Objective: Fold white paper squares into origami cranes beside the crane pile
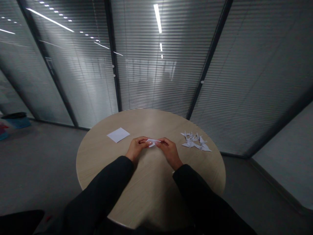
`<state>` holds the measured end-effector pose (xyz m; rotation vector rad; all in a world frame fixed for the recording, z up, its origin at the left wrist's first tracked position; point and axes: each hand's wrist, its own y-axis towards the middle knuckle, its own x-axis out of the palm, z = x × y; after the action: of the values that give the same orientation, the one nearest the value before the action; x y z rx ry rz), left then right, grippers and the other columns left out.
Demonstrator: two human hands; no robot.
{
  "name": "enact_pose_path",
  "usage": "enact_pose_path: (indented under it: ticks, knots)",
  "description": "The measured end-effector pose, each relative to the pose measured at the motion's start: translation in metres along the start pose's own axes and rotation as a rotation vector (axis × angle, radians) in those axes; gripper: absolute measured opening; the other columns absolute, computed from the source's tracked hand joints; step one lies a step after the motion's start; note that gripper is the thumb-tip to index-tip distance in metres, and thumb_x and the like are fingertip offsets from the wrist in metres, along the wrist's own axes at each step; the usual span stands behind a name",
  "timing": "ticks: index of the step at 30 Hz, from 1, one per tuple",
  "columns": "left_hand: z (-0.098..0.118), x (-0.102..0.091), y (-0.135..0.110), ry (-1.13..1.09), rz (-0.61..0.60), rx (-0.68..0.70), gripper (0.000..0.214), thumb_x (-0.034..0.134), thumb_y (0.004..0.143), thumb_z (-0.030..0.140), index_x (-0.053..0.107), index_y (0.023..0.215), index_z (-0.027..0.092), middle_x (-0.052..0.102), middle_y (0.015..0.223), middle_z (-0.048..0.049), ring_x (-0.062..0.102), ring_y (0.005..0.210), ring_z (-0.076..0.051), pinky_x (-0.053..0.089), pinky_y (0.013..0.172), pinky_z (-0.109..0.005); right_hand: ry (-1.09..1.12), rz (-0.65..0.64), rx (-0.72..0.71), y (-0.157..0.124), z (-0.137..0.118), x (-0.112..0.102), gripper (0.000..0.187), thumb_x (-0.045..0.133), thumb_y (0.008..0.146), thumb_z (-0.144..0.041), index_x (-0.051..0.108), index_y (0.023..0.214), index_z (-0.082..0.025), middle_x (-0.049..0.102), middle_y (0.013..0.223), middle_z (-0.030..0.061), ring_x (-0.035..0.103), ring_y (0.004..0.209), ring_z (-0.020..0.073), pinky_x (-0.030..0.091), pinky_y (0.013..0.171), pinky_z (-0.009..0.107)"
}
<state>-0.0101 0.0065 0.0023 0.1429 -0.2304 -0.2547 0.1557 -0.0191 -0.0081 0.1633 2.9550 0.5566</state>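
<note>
I'm pinching the folded paper [153,142] at twelve o'clock between my left hand [137,147] and right hand [168,150], wrists angling inward.

1. Your left hand [136,148] can slide left, but the white paper sheet [118,135] sits near it, up and left.
2. Your right hand [169,151] can slide right until the pile of paper cranes [195,142] stops it.
3. Both hands can pull back toward you over the round wood table [151,186].

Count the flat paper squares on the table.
1. The white paper square lies on the table, left of the left hand; the paper cranes could hide more.
</note>
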Motion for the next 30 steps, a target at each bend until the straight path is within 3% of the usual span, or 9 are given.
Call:
enact_pose_path:
  ticks: [3, 8, 12, 17, 22, 26, 30]
  knots:
    - [0.0003, 0.0007, -0.0003, -0.023, -0.056, -0.018, 0.043, 0.085, 0.05, 0.044, 0.074, 0.078, 0.014, 0.072, 0.071, -0.0059, 0.063, 0.063, -0.016, 0.05, 0.063, -0.028, -0.034, -0.004, -0.021, -0.001, -0.0004, 0.0003, 0.027, 0.071, 0.069, -0.045, 0.066, 0.079, -0.02, 0.066, 0.074, 0.0011, 0.063, 0.068, 0.0181, 0.049, 0.067, 0.03]
    - [-0.0006, -0.0008, -0.0013, -0.076, -0.104, -0.109, 0.042, 0.084, 0.053, 0.043, 0.073, 0.077, 0.011, 0.071, 0.073, -0.0074, 0.063, 0.064, -0.016, 0.052, 0.065, -0.029, 0.03, -0.06, -0.068, -0.003, -0.0044, 0.0005, 0.039, 0.076, 0.066, -0.035, 0.068, 0.102, -0.024, 0.066, 0.095, 0.0033, 0.066, 0.077, 0.0175, 0.053, 0.072, 0.03]
    - [-0.0017, -0.0033, -0.0027, -0.087, -0.15, -0.14, 0.042, 0.082, 0.058, 0.043, 0.072, 0.082, 0.01, 0.069, 0.071, -0.0064, 0.061, 0.063, -0.013, 0.048, 0.055, -0.022, 0.06, -0.122, -0.117, -0.0043, -0.0073, 0.001, 0.026, 0.074, 0.069, -0.036, 0.073, 0.091, -0.023, 0.067, 0.094, 0.0044, 0.067, 0.078, 0.018, 0.054, 0.073, 0.03]
    - [-0.0007, -0.0044, -0.0036, -0.096, -0.194, -0.172, 0.045, 0.08, 0.062, 0.043, 0.07, 0.088, 0.008, 0.066, 0.068, -0.0051, 0.056, 0.057, -0.008, 0.039, 0.046, -0.015, 0.061, -0.075, -0.132, -0.0031, -0.0051, 0.0008, 0.024, 0.074, 0.069, -0.035, 0.074, 0.089, -0.022, 0.07, 0.091, 0.0043, 0.067, 0.078, 0.0183, 0.054, 0.075, 0.031]
    - [0.0004, -0.0037, -0.004, -0.116, -0.197, -0.187, 0.042, 0.081, 0.061, 0.043, 0.067, 0.081, 0.009, 0.065, 0.063, -0.002, 0.045, 0.044, -0.002, 0.032, 0.04, -0.013, 0.031, -0.042, -0.15, -0.0009, -0.0046, -0.0018, 0.02, 0.075, 0.069, -0.035, 0.076, 0.085, -0.022, 0.073, 0.089, 0.0043, 0.067, 0.085, 0.0197, 0.052, 0.079, 0.031]
    - [0.001, -0.0032, -0.0044, -0.158, -0.177, -0.204, 0.04, 0.081, 0.061, 0.041, 0.066, 0.079, 0.009, 0.066, 0.063, -0.0028, 0.049, 0.045, -0.003, 0.035, 0.04, -0.011, 0.003, -0.043, -0.16, -0.0002, -0.0056, -0.0042, 0.018, 0.073, 0.072, -0.034, 0.076, 0.085, -0.022, 0.074, 0.088, 0.0047, 0.067, 0.084, 0.0199, 0.052, 0.078, 0.031]
    - [0.0019, -0.0025, -0.0055, -0.21, -0.158, -0.245, 0.033, 0.081, 0.066, 0.033, 0.065, 0.082, 0.009, 0.068, 0.069, -0.0058, 0.061, 0.058, -0.008, 0.047, 0.049, -0.013, 0.014, -0.029, -0.157, 0.0002, -0.0062, -0.005, 0.017, 0.073, 0.071, -0.034, 0.076, 0.082, -0.022, 0.074, 0.085, 0.0047, 0.067, 0.081, 0.02, 0.052, 0.076, 0.031]
